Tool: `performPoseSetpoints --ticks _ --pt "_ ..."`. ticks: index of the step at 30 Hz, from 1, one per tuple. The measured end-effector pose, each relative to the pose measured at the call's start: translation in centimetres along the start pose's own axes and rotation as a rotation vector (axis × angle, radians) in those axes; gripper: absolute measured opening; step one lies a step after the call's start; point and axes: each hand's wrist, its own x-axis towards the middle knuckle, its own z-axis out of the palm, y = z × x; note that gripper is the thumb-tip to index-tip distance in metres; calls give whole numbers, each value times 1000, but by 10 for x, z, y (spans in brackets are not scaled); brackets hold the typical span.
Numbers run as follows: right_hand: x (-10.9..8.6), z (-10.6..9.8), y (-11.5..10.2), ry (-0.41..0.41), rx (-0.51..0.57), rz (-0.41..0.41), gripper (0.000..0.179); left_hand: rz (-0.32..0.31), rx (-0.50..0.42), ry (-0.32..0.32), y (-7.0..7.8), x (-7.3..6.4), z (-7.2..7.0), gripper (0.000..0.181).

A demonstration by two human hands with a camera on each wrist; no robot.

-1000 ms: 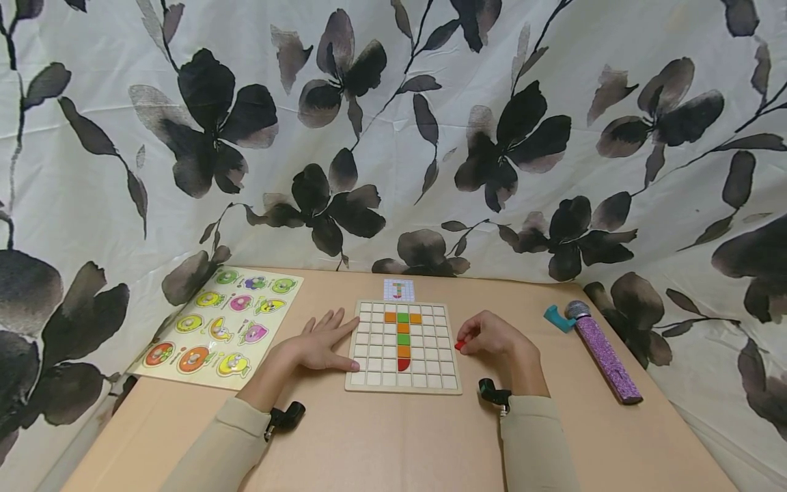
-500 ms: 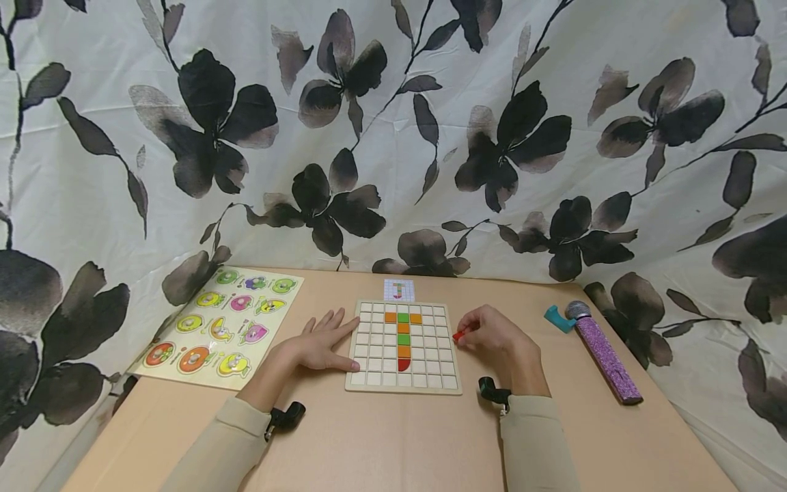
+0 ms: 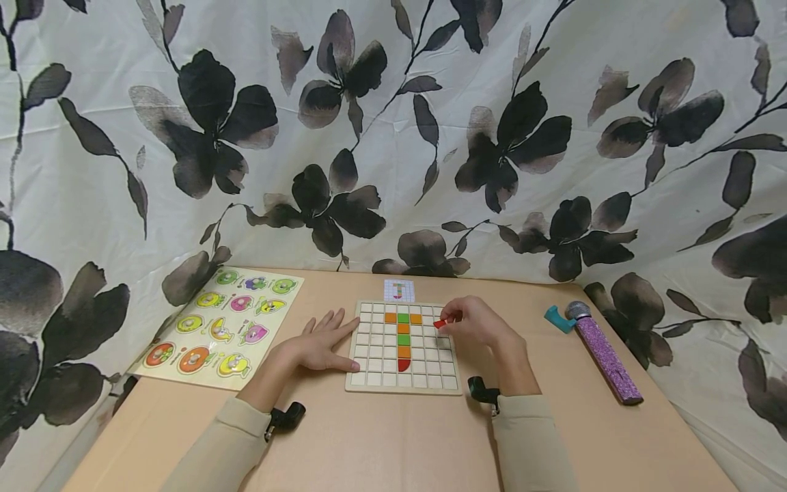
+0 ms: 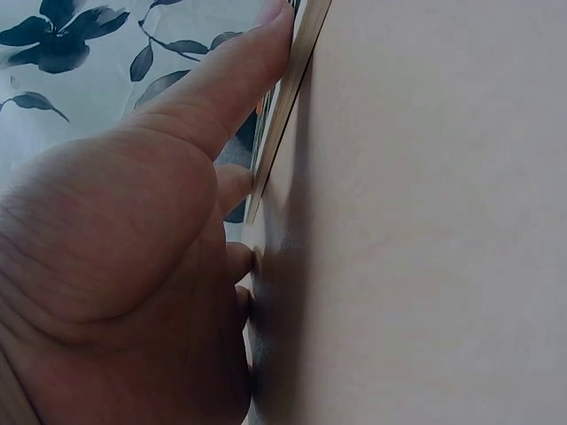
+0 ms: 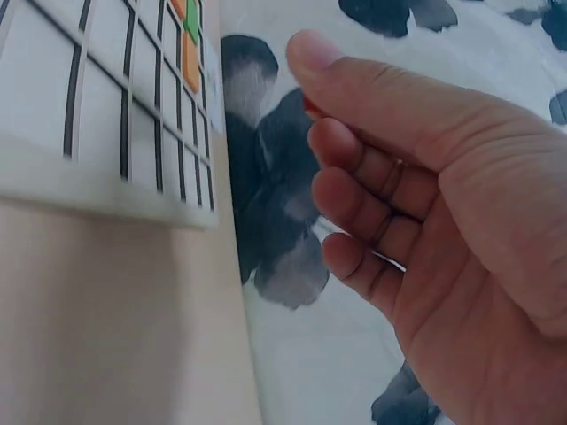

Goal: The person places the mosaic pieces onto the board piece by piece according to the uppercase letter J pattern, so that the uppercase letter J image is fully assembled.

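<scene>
A white grid board (image 3: 375, 379) with a pale wooden rim lies mid-table. In it sits a T-like row of orange and green squares (image 3: 403, 328), ending in a red rounded tile (image 3: 404, 365) at the bottom. My left hand (image 3: 316, 348) rests with spread fingers at the board's left edge, thumb on the rim. Over the board's upper right part, my right hand (image 3: 482, 324) pinches a small red tile (image 3: 439, 324) between thumb and fingers. In the right wrist view only a sliver of that red tile (image 5: 310, 107) shows behind the thumb.
Behind the board lies a small pattern card (image 3: 399, 290). A sheet of fruit stickers (image 3: 224, 328) is at the left. To the right are a purple glitter microphone (image 3: 609, 359) and a teal curved piece (image 3: 559, 319). A floral cloth (image 3: 393, 137) hangs behind the table.
My right hand has moved left and away from me with the red tile, from beside the board to over its upper right cells. The left hand has stayed put.
</scene>
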Motion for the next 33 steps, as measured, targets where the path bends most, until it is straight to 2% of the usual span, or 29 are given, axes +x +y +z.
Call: performPoseSetpoints --ticks 8,15,22,33 --pt "4 10 -20 -17 -21 -101 18 0 0 -3 1 -1 -1 107" --pt "4 19 -38 -26 -97 -209 23 2 6 0 1 -1 0 108" --pt "7 28 -50 -53 -188 -327 17 3 13 0 0 -1 0 108" --pt "10 41 -56 -93 -214 -325 13 5 6 2 1 -1 0 107"
